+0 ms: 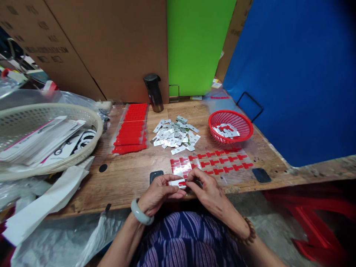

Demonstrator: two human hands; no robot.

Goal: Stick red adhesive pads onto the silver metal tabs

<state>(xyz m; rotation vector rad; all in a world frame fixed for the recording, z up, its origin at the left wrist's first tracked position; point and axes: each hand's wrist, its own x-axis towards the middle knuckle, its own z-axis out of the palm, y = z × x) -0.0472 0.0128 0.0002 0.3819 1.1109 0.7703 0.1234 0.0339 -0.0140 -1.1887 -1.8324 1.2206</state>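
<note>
Low over the table's front edge, my left hand grips a small flat silver plate between thumb and fingers. A red T-shaped sticker lies at the plate's right end. My right hand pinches at that end, thumb and forefinger closed on the red sticker; how much of it is stuck down I cannot tell. Just beyond my hands lies a clear sheet with rows of red stickers. Behind it spreads a loose pile of silver plates.
A red basket holding plates with red on them stands right of the pile. Stacked red sticker sheets lie to the left, near a dark bottle. A large cream basket of printed cards fills the far left. Cardboard, green and blue panels border the table.
</note>
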